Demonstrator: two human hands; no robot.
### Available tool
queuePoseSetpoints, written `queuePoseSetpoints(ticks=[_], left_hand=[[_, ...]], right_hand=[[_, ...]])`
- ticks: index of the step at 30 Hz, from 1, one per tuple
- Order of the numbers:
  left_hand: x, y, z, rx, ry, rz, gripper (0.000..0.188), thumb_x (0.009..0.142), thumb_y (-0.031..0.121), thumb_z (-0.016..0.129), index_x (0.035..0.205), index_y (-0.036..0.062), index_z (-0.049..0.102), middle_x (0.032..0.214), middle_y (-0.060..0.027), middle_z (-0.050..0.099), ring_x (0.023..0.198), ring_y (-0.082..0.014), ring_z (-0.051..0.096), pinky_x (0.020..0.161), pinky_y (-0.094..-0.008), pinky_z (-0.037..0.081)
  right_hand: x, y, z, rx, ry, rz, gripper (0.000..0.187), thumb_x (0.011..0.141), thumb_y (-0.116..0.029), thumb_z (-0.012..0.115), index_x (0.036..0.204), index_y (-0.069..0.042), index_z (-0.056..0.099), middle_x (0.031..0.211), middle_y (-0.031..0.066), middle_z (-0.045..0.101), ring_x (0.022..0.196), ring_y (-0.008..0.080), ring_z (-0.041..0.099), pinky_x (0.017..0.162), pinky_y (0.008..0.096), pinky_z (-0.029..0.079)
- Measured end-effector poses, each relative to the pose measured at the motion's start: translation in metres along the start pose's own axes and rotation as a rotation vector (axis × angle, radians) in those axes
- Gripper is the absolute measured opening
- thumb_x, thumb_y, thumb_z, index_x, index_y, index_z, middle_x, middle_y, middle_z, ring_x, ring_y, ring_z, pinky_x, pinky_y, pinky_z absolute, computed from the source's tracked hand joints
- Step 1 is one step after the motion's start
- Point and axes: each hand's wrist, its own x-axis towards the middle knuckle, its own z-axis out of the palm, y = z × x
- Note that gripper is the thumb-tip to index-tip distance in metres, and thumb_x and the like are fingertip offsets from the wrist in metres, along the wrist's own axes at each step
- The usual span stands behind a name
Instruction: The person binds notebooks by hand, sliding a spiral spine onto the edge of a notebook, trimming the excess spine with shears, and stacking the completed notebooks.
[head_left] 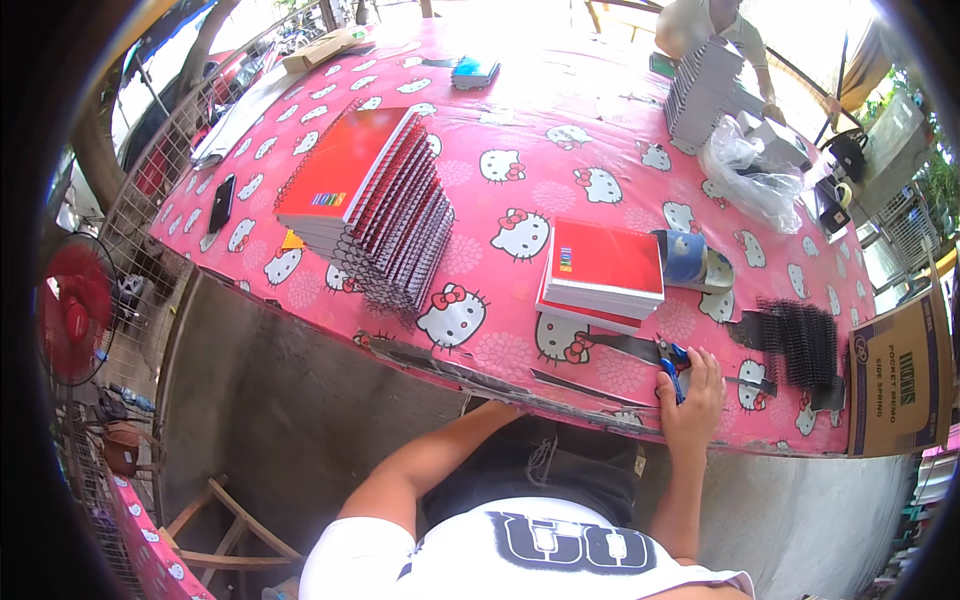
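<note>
My right hand (694,400) rests at the near edge of the table, around the blue handles of a pair of pliers (672,378); the grip looks loose, and the fingers hide part of the handles. My left forearm (445,455) reaches to the table's front edge, where the left hand is hidden. Just beyond the pliers lies a short stack of red-covered notebooks (605,262). A tall stack of red spiral-bound notebooks (365,195) stands farther left. Black plastic binding coils (800,342) lie in a heap to the right of my right hand.
A brown cardboard box (900,375) stands at the right edge. Beside the short stack is a blue slipper (695,262). Farther off are a clear plastic bag (752,172), a tall grey stack (700,92), another person (740,40), a phone (222,204) and a red fan (76,310).
</note>
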Motion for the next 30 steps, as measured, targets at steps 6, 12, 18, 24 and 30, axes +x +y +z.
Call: queuePoseSetpoints(ticks=[6,12,18,24,30], left_hand=[[0.045,-0.015,-0.028,-0.047,0.07,-0.078,0.042,0.089,0.035,0.059,0.119,0.0057,0.061,0.124,-0.0186,0.059,0.12,-0.0365,0.052,0.1,-0.0444,0.039],[0.071,-0.031,-0.051,-0.061,0.094,-0.137,0.043,0.089,0.036,0.059,0.119,0.0058,0.061,0.125,-0.0188,0.058,0.121,-0.0367,0.051,0.101,-0.0446,0.039],[0.087,-0.029,-0.057,-0.069,0.067,-0.129,0.043,0.089,0.036,0.059,0.119,0.006,0.061,0.126,-0.019,0.058,0.121,-0.0369,0.051,0.101,-0.0447,0.038],[0.09,-0.032,-0.059,-0.084,0.068,-0.144,0.043,0.089,0.037,0.059,0.12,0.0061,0.061,0.126,-0.0192,0.057,0.122,-0.0371,0.05,0.102,-0.0449,0.038],[0.089,-0.037,-0.06,-0.073,0.06,-0.153,0.044,0.089,0.037,0.059,0.12,0.0062,0.061,0.127,-0.0193,0.057,0.122,-0.0372,0.05,0.102,-0.0451,0.038]], right_hand=[[0.002,0.005,-0.012,-0.021,-0.104,-0.055,0.062,0.085,-0.042,0.064,0.132,-0.005,0.047,0.138,0.0178,0.045,0.131,0.0377,0.039,0.107,0.054,0.026],[0.063,-0.064,-0.046,0.244,0.008,-0.54,0.052,0.078,-0.023,0.074,0.126,-0.01,0.056,0.139,0.0172,0.042,0.127,0.0362,0.042,0.103,0.0477,0.036],[0.123,-0.135,-0.026,0.154,-0.182,-0.864,0.038,0.078,-0.015,0.073,0.115,-0.017,0.065,0.132,0.0153,0.048,0.116,0.0336,0.051,0.097,0.0442,0.043],[0.146,-0.15,-0.017,0.016,-0.451,-0.924,0.032,0.075,-0.012,0.072,0.107,-0.014,0.07,0.119,0.0119,0.056,0.108,0.029,0.056,0.086,0.0407,0.05],[0.158,-0.151,-0.019,0.09,-0.5,-0.982,0.028,0.075,-0.011,0.071,0.104,-0.011,0.07,0.105,0.0117,0.062,0.092,0.0293,0.063,0.081,0.0395,0.052]])
